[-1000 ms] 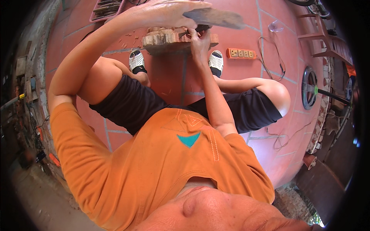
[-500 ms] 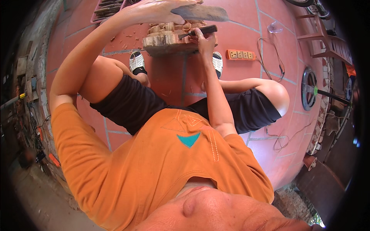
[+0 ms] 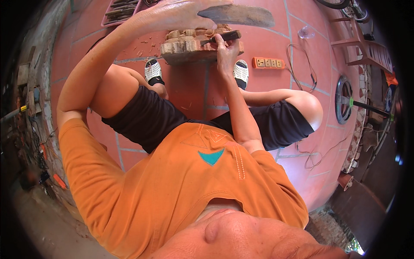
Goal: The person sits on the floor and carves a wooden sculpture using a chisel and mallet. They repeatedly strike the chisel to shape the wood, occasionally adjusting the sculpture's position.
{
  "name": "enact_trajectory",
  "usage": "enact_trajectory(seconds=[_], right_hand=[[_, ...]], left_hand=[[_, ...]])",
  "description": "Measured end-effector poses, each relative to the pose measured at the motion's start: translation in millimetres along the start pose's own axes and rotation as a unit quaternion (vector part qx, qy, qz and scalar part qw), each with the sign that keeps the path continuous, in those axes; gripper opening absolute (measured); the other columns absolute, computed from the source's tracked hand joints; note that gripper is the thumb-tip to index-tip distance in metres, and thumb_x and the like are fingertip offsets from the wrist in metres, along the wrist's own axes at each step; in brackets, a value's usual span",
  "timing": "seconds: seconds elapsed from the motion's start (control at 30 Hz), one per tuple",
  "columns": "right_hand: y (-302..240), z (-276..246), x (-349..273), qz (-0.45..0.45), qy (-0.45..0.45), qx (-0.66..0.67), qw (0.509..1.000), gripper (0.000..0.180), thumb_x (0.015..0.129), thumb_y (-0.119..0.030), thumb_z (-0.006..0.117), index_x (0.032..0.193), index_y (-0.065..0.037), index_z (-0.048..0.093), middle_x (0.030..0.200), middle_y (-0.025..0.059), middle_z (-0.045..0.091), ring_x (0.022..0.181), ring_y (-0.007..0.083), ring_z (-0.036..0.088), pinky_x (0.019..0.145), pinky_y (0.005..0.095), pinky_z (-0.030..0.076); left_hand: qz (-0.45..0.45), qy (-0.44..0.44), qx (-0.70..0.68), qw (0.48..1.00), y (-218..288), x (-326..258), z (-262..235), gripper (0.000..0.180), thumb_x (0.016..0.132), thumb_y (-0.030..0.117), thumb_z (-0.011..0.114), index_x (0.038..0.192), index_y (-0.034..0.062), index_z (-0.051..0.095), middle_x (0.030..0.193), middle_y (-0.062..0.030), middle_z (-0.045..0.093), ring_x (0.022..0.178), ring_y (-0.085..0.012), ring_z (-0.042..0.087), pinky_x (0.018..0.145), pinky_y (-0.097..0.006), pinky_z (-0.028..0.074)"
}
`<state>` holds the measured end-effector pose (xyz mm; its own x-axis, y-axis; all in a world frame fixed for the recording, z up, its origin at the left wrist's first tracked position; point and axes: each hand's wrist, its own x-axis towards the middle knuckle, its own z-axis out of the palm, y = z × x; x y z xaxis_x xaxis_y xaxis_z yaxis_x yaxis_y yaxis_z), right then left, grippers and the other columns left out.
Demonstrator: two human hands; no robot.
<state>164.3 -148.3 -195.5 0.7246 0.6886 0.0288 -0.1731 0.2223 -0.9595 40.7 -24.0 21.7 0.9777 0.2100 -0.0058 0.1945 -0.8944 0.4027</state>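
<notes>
My left hand [image 3: 183,15] is closed round one end of a flat wooden bat [image 3: 243,16], held above the far side of a carved wood block [image 3: 187,48]. The bat points to the right and hides part of the block's carved top. My right hand [image 3: 227,55] grips a chisel [image 3: 227,36] by its dark handle, thumb along it. The chisel lies slantwise with its metal end toward the left, at the near upper edge of the block. Whether its tip touches the wood, I cannot tell.
Wood shavings [image 3: 144,45] lie on the red tiles left of the block. A pink tray [image 3: 103,19] of tools stands far left. To the right are an orange power strip [image 3: 268,63] with a cable, a clear cup [image 3: 306,32], a chair [image 3: 366,45] and a wheel [image 3: 343,100].
My left hand and the bat have moved a little to the right. The chisel and my right hand have shifted slightly left and nearer to me.
</notes>
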Motion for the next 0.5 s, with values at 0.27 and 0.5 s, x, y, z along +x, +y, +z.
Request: enact_trajectory(seconds=[0.27,0.5], right_hand=[[4.6,4.5,1.5,-0.029,-0.004,-0.020,0.999,0.030,0.094,-0.008,0.069,0.118,0.003,0.054,0.105,0.0106,0.067,0.083,0.0140,0.067,0.069,0.0273,0.057],[4.5,5.2,0.4,-0.023,-0.011,-0.065,0.998,0.029,0.094,-0.007,0.068,0.117,0.002,0.053,0.109,0.0105,0.061,0.088,0.0172,0.066,0.072,0.0283,0.063]], left_hand=[[0.002,-0.026,-0.028,0.999,2.0,-6.3,-3.6,0.072,0.090,0.029,0.066,0.152,0.0102,0.036,0.122,-0.0262,0.064,0.108,-0.0419,0.064,0.094,-0.046,0.051],[0.023,-0.010,-0.015,1.000,-7.2,-5.6,3.9,0.072,0.090,0.030,0.066,0.152,0.0104,0.036,0.122,-0.0267,0.063,0.109,-0.0413,0.065,0.094,-0.046,0.052]])
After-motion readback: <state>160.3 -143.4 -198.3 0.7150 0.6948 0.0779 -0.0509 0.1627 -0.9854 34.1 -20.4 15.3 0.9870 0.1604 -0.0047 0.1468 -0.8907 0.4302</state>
